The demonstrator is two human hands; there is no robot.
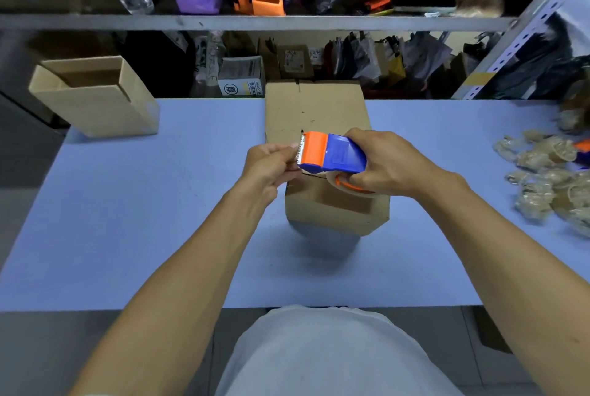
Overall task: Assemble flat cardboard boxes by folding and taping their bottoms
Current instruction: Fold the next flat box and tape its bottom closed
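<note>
A brown cardboard box (316, 108) lies on the blue table (143, 220), its folded flaps facing up and its near end partly hidden by my hands. My right hand (388, 162) grips a blue and orange tape dispenser (332, 153) just above the box, the toothed orange blade pointing left. My left hand (271, 164) pinches the tape end at that blade with thumb and fingertips. A clear tape roll (348, 186) shows under the dispenser.
An assembled open box (95, 98) stands at the table's far left corner. A heap of crumpled clear tape scraps (549, 178) lies at the right edge. Cluttered metal shelving (255, 22) runs behind the table, with a slanted upright at far right.
</note>
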